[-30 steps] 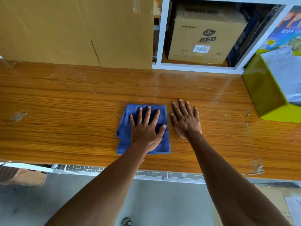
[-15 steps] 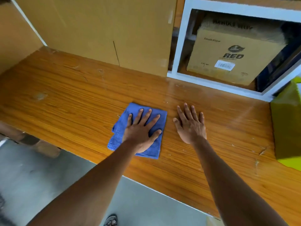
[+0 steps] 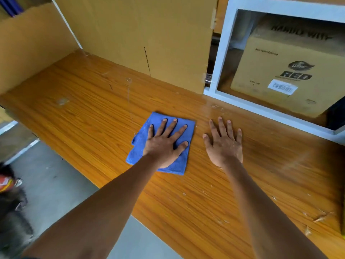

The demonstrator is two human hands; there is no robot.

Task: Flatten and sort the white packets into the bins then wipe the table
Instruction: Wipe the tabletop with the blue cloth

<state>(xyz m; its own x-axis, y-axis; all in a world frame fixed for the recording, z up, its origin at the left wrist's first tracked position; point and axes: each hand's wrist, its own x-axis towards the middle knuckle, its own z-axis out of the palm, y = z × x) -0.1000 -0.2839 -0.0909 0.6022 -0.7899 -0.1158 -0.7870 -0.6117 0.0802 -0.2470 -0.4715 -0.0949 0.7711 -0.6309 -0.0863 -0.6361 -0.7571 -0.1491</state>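
A folded blue cloth point(image 3: 143, 144) lies on the orange wooden table point(image 3: 84, 113), near its middle. My left hand point(image 3: 166, 144) presses flat on the cloth with fingers spread and straight. My right hand point(image 3: 224, 144) rests flat on the bare wood just right of the cloth, fingers straight, holding nothing. No white packets or bins show in this view.
Large cardboard sheets point(image 3: 141, 34) stand along the back and left side of the table. A white shelf frame point(image 3: 220, 58) at the back right holds a cardboard box point(image 3: 283, 71) printed RED. The table's front edge runs diagonally, with grey floor point(image 3: 56, 184) below.
The view has swung left, so the yellow-green bin has left the frame. The cloth and my left hand have slid leftward along the table; my right hand stays flat beside them.
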